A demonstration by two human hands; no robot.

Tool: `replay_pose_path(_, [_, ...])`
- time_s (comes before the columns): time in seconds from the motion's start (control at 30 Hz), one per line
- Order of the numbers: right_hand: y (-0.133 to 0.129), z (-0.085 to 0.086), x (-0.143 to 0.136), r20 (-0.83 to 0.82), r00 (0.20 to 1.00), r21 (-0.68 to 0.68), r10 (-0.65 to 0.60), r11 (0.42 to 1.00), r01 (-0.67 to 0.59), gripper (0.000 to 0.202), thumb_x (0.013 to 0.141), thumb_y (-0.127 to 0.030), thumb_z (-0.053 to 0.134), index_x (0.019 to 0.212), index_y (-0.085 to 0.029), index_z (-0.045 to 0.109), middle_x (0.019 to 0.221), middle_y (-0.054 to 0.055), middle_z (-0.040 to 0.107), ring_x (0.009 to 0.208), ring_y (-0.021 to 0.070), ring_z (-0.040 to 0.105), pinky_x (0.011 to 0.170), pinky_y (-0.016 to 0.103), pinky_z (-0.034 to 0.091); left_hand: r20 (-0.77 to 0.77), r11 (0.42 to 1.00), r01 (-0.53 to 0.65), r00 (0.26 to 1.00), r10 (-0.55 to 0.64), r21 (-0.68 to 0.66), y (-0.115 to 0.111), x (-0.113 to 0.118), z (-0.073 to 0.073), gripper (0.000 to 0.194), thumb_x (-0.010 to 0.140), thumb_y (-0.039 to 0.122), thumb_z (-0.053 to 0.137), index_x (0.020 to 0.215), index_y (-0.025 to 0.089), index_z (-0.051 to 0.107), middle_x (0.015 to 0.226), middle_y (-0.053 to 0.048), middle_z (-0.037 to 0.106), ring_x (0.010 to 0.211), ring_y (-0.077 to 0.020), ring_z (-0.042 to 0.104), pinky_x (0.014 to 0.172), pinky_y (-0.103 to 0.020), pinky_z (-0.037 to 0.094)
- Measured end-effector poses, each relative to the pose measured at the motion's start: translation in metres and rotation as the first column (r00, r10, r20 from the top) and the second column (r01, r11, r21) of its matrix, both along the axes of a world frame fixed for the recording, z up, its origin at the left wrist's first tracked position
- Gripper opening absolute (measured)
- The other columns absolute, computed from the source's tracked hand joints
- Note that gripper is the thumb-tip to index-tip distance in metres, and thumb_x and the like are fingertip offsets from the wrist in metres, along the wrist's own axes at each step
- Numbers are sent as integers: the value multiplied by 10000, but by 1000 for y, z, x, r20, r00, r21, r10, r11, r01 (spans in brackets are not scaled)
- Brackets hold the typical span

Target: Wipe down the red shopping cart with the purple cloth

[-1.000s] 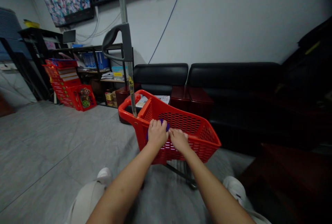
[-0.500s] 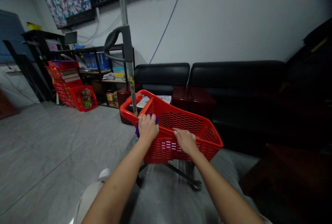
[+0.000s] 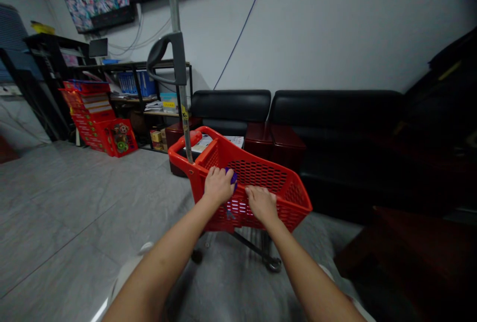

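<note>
A red plastic shopping cart (image 3: 294,198) with perforated sides stands in front of me on dark legs with wheels. My left hand (image 3: 219,185) is closed on a purple cloth (image 3: 234,179) at the cart's near rim, toward the handle end. Most of the cloth is hidden behind the fingers. To the right of it, my right hand (image 3: 262,204) is wrapped over the same rim, fingertips on the top edge. A metal pole with a dark grey grip (image 3: 179,58) rises by the cart's red handle (image 3: 179,155).
Black sofas (image 3: 335,113) with dark red armrests line the wall behind the cart. Stacked red boxes (image 3: 89,118) and a shelf (image 3: 130,66) with blue folders stand at the left. A dark red piece of furniture (image 3: 410,247) is at the lower right.
My left hand has slid right along the rim with the purple cloth, closer to my right hand. The view has shifted slightly; my right hand keeps its hold on the rim.
</note>
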State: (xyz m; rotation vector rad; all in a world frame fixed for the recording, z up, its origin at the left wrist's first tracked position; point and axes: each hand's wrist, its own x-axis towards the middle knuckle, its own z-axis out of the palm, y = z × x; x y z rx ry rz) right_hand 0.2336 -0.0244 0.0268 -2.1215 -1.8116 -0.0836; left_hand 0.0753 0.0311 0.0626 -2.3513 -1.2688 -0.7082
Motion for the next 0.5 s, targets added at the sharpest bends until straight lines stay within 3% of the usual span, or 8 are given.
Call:
replay_pose_path(0.13, [0, 2, -8, -45, 999, 5, 17, 1000, -17, 475, 1018, -405, 218, 1266, -267, 599, 1257, 66, 652, 1162, 215, 532, 898, 347, 358, 27, 995, -104, 994, 104, 7, 11, -31, 16, 279, 854, 359, 573, 1086, 213, 625, 1006, -99, 660, 1030, -279, 542, 1032, -427, 312])
replay_pose_path(0.23, [-3, 2, -8, -71, 995, 2, 68, 998, -68, 483, 1020, -394, 214, 1353, -272, 542, 1319, 61, 623, 1198, 200, 525, 923, 342, 352, 52, 986, -165, 985, 165, -6, 17, -39, 19, 272, 849, 355, 569, 1063, 202, 636, 1006, -106, 658, 1022, -284, 539, 1016, -428, 322])
replay_pose_path(0.37, [-10, -5, -5, -11, 1000, 37, -7, 999, 7, 466, 1020, -390, 231, 1284, -287, 600, 1264, 55, 658, 1149, 212, 543, 926, 359, 332, 99, 981, -196, 976, 195, -5, 16, -31, 10, 254, 866, 364, 549, 1031, 197, 643, 991, -109, 656, 1034, -282, 531, 1057, -431, 292])
replay_pose_path(0.5, [-11, -11, -7, 26, 999, 45, -45, 998, 44, 451, 1022, -392, 238, 1232, -285, 623, 1236, 51, 670, 1122, 220, 544, 881, 356, 336, 104, 993, -116, 988, 118, -21, 3, -6, -8, 268, 905, 400, 507, 1048, 209, 630, 975, -93, 652, 1020, -264, 535, 1066, -424, 287])
